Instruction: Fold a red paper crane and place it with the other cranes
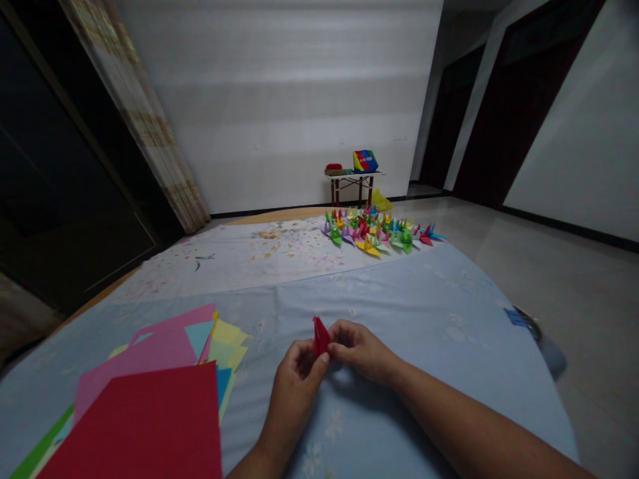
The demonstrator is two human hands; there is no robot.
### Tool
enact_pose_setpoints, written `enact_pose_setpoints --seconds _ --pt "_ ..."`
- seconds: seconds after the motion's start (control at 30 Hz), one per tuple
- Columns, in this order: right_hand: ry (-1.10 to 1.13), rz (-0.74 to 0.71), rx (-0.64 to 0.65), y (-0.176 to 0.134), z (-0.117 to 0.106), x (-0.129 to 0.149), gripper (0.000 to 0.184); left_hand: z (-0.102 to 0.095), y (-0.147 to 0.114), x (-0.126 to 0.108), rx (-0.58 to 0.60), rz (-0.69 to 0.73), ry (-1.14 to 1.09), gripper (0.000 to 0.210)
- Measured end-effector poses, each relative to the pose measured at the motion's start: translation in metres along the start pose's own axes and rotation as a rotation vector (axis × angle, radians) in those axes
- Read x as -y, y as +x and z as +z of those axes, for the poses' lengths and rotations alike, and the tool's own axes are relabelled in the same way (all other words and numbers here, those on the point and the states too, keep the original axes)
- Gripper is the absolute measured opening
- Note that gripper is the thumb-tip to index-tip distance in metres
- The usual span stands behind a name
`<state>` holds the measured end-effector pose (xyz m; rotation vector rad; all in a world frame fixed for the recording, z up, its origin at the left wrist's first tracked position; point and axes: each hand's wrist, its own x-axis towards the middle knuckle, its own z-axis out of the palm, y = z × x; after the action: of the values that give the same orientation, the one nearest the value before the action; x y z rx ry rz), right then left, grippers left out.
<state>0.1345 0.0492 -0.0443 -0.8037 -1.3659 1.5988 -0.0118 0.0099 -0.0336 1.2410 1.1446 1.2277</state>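
Observation:
A small piece of folded red paper (321,336), narrow and pointed at its top, is held upright just above the blue cloth. My left hand (298,376) pinches its lower left side between thumb and fingers. From the right, my right hand (360,347) grips its other edge, the thumb and forefinger closed on it. The fingers cover the lower part of the paper. Left of my hands lies a spread of coloured paper sheets (144,419), with a large red one on top and pink, yellow, blue and green ones beneath.
Many-coloured folded paper cranes (368,246) stand grouped at the table's far right. A flowered blue cloth (399,293) and a white cloth (239,259) cover the round table. Beyond it, a small table (354,175) holds a colourful box (366,161). A chair part (536,336) shows at right.

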Motion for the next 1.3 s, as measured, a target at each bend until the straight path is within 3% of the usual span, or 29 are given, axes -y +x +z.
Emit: enact_pose_setpoints --seconds 0.17,0.37,0.5,0.77,0.93,1.1,1.3 --pt "0.048 -0.011 0.051 0.000 -0.001 0.000 0.036 0.000 -0.001 0.000 0.001 0.048 0.040 0.020" --pt "-0.034 0.024 -0.004 0.002 0.000 -0.002 0.036 -0.003 -0.002 0.001 -0.119 0.107 0.204 0.025" --pt "-0.102 0.036 -0.014 0.002 0.000 -0.004 0.033 -0.004 -0.002 0.002 -0.127 0.162 0.244 0.023" --pt "-0.122 0.065 -0.031 0.001 0.001 0.000 0.032 -0.004 -0.002 0.004 -0.108 0.108 0.135 0.027" --pt "-0.088 0.060 0.003 0.001 0.001 0.001 0.035 0.000 -0.002 -0.003 -0.193 0.063 -0.009 0.042" --pt "-0.062 0.040 0.022 -0.001 0.000 0.001 0.038 -0.002 -0.002 -0.011 -0.085 -0.004 0.029 0.027" --pt "-0.095 0.061 0.018 -0.002 0.000 0.004 0.038 -0.005 -0.002 -0.009 -0.084 0.035 0.094 0.024"
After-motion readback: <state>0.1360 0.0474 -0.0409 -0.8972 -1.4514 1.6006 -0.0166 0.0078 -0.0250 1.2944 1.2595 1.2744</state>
